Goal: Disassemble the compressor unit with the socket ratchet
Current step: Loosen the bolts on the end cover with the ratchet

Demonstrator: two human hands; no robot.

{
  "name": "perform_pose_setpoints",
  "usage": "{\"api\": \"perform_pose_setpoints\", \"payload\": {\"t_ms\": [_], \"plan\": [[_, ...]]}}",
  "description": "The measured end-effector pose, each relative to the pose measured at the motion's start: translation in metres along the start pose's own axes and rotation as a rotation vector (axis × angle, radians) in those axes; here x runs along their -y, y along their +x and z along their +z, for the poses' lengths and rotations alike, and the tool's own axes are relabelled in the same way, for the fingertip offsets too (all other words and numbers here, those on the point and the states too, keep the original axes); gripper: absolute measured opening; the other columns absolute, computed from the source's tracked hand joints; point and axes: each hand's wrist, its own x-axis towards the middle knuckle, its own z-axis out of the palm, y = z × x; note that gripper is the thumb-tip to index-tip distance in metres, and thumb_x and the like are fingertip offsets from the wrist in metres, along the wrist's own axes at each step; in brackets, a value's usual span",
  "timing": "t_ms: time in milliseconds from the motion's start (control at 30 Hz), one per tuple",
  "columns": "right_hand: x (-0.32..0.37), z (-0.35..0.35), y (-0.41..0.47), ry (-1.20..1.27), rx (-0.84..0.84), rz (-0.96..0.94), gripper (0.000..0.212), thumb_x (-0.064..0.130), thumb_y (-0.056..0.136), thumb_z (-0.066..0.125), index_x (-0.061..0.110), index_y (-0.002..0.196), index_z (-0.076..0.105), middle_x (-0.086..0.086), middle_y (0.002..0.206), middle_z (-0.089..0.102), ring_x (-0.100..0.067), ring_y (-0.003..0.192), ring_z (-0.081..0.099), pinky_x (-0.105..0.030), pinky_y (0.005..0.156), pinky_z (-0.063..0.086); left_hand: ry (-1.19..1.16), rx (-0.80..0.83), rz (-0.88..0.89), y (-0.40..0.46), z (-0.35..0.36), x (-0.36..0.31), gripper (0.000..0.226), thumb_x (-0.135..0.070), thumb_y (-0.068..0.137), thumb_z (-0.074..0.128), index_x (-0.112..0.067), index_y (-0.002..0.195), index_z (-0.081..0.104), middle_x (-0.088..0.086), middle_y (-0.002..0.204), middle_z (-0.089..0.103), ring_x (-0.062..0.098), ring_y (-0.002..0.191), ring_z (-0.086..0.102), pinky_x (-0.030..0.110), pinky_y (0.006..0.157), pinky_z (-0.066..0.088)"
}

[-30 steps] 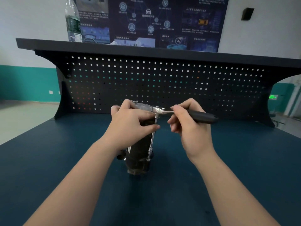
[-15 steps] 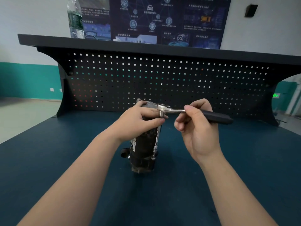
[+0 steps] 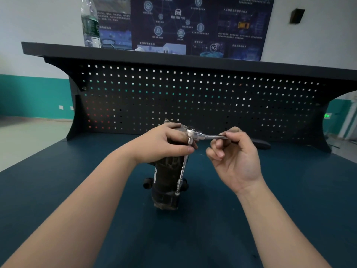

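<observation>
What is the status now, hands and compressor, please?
Left hand grips compressor top. Right hand pinches ratchet handle; extension down its side. Nothing in the way.

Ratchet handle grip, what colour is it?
Black, beyond the right hand, on the shiny steel socket ratchet; head view.

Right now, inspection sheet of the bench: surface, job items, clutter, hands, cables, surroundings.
Surface: dark blue bench top, bare around the work.
Job's things: compressor unit stands upright at centre; socket ratchet is level above it, its long extension running down the unit's right side to a fastener near the base.
Clutter: nothing seen on the bench top.
Hands: left hand grips the unit's top; right hand pinches the ratchet handle.
Cables: nothing seen.
Surroundings: black pegboard with no tools hung; water bottle on its shelf; dark poster on the wall.
</observation>
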Motion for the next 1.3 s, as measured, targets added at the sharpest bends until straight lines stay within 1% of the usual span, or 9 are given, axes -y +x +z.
{"api": "perform_pose_setpoints", "payload": {"t_ms": [300,500,567,733,867,967,1067,1167,1300], "plan": [[0.005,0.002,0.018,0.127,-0.134,0.163,0.012,0.009,0.069,0.049,0.013,0.057,0.048,-0.003,0.047,0.042,-0.011,0.036,0.031,-0.02,0.036,0.028,-0.078,0.003,-0.076,0.004,-0.001,-0.004,0.025,-0.056,0.065,0.067,-0.05,0.089,0.073,-0.031,0.116,0.065,-0.007,0.137,0.027,0.03,0.118,0.021],[-0.008,0.011,-0.022,-0.724,-0.059,-0.548,0.024,0.018,0.086,0.059,0.022,0.066,0.047,-0.004,0.054,0.054,-0.016,0.044,0.046,-0.025,0.044,0.037,-0.055,-0.038,-0.1,0.01,0.004,-0.002,0.013,-0.04,0.081,0.074,-0.049,0.092,0.075,-0.029,0.117,0.065,-0.006,0.136,0.029,0.034,0.118,0.022],[-0.01,0.011,-0.025,-0.835,-0.015,-0.605,0.025,0.026,0.089,0.06,0.024,0.067,0.048,-0.005,0.056,0.057,-0.015,0.047,0.05,-0.026,0.047,0.041,-0.068,0.008,-0.095,0.009,0.001,-0.002,0.014,-0.043,0.079,0.076,-0.051,0.09,0.074,-0.031,0.117,0.064,-0.007,0.137,0.027,0.033,0.117,0.021],[0.008,-0.002,0.002,0.047,-0.09,0.053,0.016,0.012,0.077,0.055,0.011,0.061,0.054,-0.005,0.05,0.048,-0.012,0.039,0.038,-0.021,0.041,0.029,-0.075,0.091,-0.085,0.012,0.001,-0.007,0.014,-0.042,0.078,0.076,-0.049,0.09,0.075,-0.034,0.114,0.064,-0.008,0.135,0.026,0.026,0.115,0.019],[0.004,-0.013,0.006,0.172,-0.15,0.092,0.021,0.014,0.074,0.051,0.011,0.054,0.055,-0.002,0.046,0.042,-0.01,0.036,0.031,-0.019,0.037,0.027,-0.061,0.067,-0.056,0.016,0.014,-0.008,0.024,-0.053,0.065,0.072,-0.045,0.088,0.076,-0.035,0.109,0.066,-0.016,0.126,0.028,0.009,0.101,0.023],[0.004,-0.008,-0.006,-0.047,-0.122,-0.146,0.024,0.008,0.082,0.053,0.016,0.06,0.05,-0.004,0.048,0.047,-0.013,0.038,0.036,-0.021,0.04,0.031,-0.041,0.008,-0.067,0.018,0.014,-0.004,0.019,-0.046,0.073,0.075,-0.038,0.09,0.078,-0.027,0.108,0.069,-0.026,0.114,0.034,0.0,0.09,0.025],[-0.005,0.008,-0.017,-0.648,-0.077,-0.471,0.024,0.018,0.089,0.058,0.024,0.067,0.052,-0.004,0.056,0.056,-0.015,0.045,0.05,-0.024,0.045,0.04,-0.05,-0.075,-0.084,0.017,0.009,-0.003,0.022,-0.039,0.077,0.075,-0.025,0.093,0.079,-0.009,0.116,0.068,-0.026,0.094,0.049,-0.006,0.077,0.033],[-0.006,0.023,-0.014,-0.961,-0.019,-0.558,0.021,0.027,0.09,0.058,0.022,0.072,0.05,-0.005,0.063,0.061,-0.017,0.052,0.056,-0.027,0.049,0.044,-0.053,-0.03,-0.09,0.012,0.002,-0.005,0.032,-0.053,0.068,0.071,-0.033,0.092,0.079,-0.012,0.121,0.064,-0.021,0.102,0.049,0.001,0.083,0.034],[0.006,0.013,0.011,-0.181,-0.058,-0.051,0.013,0.01,0.083,0.059,0.01,0.069,0.057,-0.007,0.053,0.055,-0.014,0.041,0.045,-0.022,0.042,0.035,-0.078,-0.021,-0.123,0.012,0.0,-0.006,0.035,-0.059,0.059,0.07,-0.041,0.088,0.078,-0.022,0.122,0.059,-0.025,0.113,0.039,0.004,0.092,0.027]]}}
